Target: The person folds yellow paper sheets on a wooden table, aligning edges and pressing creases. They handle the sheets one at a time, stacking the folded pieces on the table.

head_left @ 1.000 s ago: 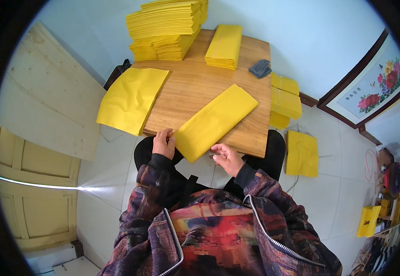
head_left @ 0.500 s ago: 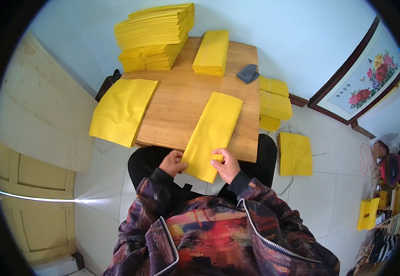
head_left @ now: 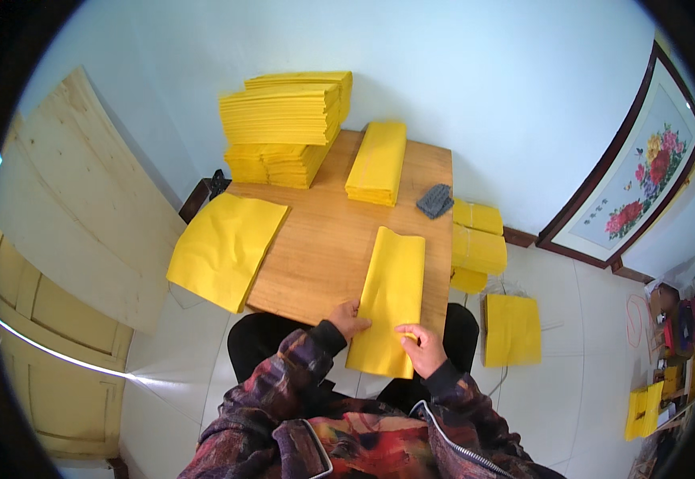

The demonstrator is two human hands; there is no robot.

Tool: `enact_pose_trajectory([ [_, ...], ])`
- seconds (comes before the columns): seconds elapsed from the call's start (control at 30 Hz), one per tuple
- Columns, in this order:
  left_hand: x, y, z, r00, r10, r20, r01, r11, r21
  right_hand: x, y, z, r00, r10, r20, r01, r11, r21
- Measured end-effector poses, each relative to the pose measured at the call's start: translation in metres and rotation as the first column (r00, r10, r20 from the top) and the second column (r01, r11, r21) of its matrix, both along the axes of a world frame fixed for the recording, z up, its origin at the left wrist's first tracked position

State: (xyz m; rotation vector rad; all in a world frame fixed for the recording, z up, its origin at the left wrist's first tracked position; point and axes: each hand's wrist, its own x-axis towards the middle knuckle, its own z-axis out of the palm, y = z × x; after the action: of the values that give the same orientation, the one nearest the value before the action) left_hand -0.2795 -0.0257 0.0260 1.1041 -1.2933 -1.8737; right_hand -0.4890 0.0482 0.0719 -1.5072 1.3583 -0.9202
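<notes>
A folded yellow sheet [head_left: 390, 291], soft and cloth-like, lies in front of me, its near end jutting past the table's front edge over my lap. My left hand [head_left: 348, 319] is closed on the sheet's left edge, thumb on top. At the right side, my right hand [head_left: 425, 351] is bent with thumb and index finger pressed to the sheet near its right edge; its other fingers are curled. Left of these, a flat pile of yellow sheets [head_left: 228, 247] overhangs the table's left front corner.
On the wooden table [head_left: 315, 247], a tall stack of folded yellow pieces [head_left: 279, 120] stands at the back left, with a lower stack [head_left: 378, 164] beside it. A grey cloth [head_left: 435, 201] lies near the right edge. Yellow bundles [head_left: 479, 243] and a yellow pile [head_left: 512, 330] sit right of the table.
The view has tilted up, so everything sits lower in the picture. The folded sheet has swung straighter, pointing away from me. My left hand has moved right and forward along its edge.
</notes>
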Motion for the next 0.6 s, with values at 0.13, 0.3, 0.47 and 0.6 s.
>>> enact_pose_trajectory([
  [0.13,0.002,-0.001,0.028,0.928,0.052,-0.369,-0.054,0.999,0.005,-0.008,-0.010,0.042,0.998,0.039,-0.057,-0.043,0.997,-0.066],
  [0.3,0.011,-0.101,0.071,0.982,-0.001,-0.190,-0.067,0.934,-0.350,-0.005,-0.110,0.062,0.997,0.067,-0.045,-0.077,0.955,-0.288],
  [0.47,0.017,-0.237,0.107,0.979,0.146,0.143,-0.101,0.955,-0.280,0.011,-0.250,0.062,0.997,-0.014,-0.077,-0.022,0.896,-0.444],
  [0.6,0.017,-0.312,0.109,0.971,0.178,0.159,-0.149,0.972,-0.180,0.018,-0.325,0.061,0.991,-0.063,-0.120,0.016,0.934,-0.356],
])
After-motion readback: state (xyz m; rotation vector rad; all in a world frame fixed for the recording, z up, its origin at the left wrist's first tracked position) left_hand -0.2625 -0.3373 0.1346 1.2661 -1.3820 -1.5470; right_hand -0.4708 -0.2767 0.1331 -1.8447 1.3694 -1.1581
